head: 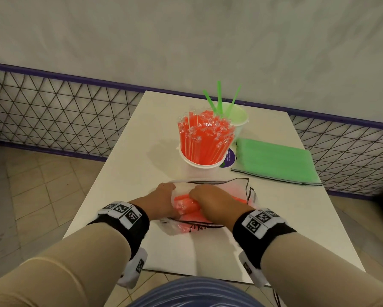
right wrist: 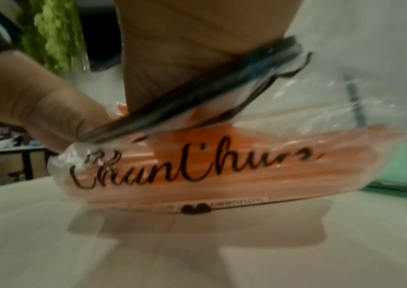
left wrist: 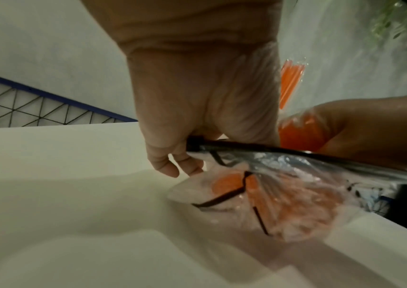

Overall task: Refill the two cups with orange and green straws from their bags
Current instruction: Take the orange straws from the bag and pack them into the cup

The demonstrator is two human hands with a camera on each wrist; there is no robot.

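Note:
A clear zip bag of orange straws lies on the white table near its front edge. My left hand pinches the bag's black zip rim at its left end. My right hand reaches in through the bag's mouth and grips a bunch of orange straws. Behind the bag stands a white cup packed with orange straws. The pale green cup further back holds three green straws. A flat bag of green straws lies to the right.
A black mesh fence with a purple rail runs behind the table along a white wall. A round purple label lies beside the white cup. Bare tabletop stretches left of the cups. Tiled floor lies to the left.

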